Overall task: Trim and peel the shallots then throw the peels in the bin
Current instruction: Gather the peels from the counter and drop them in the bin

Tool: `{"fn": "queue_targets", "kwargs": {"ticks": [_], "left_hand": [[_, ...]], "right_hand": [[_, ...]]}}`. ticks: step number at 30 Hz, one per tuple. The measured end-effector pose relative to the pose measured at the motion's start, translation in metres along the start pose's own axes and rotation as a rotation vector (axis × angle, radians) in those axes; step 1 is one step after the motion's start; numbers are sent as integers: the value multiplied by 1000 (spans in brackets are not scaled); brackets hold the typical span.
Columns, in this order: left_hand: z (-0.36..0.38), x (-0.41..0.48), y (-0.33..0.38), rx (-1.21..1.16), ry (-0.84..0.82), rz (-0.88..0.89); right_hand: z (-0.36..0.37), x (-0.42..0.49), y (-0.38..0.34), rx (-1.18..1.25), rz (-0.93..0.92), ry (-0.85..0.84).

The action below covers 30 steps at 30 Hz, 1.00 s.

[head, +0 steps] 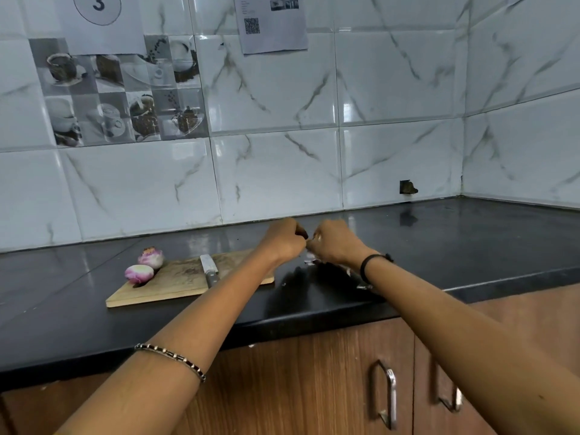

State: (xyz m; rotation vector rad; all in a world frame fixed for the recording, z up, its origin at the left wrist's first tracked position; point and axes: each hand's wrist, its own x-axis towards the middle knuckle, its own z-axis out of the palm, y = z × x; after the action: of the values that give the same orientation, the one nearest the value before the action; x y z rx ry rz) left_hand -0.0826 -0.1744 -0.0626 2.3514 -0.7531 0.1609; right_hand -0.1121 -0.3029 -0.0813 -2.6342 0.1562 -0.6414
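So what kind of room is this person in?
Most likely a home kitchen. There is a dark countertop against a tiled wall, a wooden chopping board with a knife on it and two peeled shallots at its end, and wooden cabinet doors underneath.

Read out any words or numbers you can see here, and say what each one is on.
"3", inside a drawn circle, on the white paper sheet at the upper left of the marble-patterned tiled wall.
Small print on the white paper sheet with a QR code: too small and blurred to read.
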Motion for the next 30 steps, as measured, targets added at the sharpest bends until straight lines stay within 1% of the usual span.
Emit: {"fn": "queue_targets", "kwargs": {"ticks": [4, 6, 8, 11, 13, 18, 22, 26, 30], "left_hand": [[11, -19, 22, -106, 2, 55], [19, -27, 37, -186, -8, 62], [25, -36, 53, -277, -23, 69], [42, -51, 81, -449, -57, 91], [55, -59, 99, -505, -92, 114], [107, -72, 146, -564, -167, 136], [163, -86, 178, -514, -213, 178], [227, -107, 200, -476, -346, 168], [304, -128, 209, -541, -529, 103]], "right_hand": [[-31, -24, 17, 348, 193, 30], [-47, -36, 28, 480, 239, 28], [-61, -47, 39, 561, 257, 52], [-83, -73, 61, 616, 248, 89], [-97, -92, 74, 650, 242, 108], [-123, -145, 115, 673, 297, 212], [-135, -202, 153, 642, 389, 252], [-129, -255, 203, 586, 512, 229], [-107, -307, 253, 593, 632, 241]]}}
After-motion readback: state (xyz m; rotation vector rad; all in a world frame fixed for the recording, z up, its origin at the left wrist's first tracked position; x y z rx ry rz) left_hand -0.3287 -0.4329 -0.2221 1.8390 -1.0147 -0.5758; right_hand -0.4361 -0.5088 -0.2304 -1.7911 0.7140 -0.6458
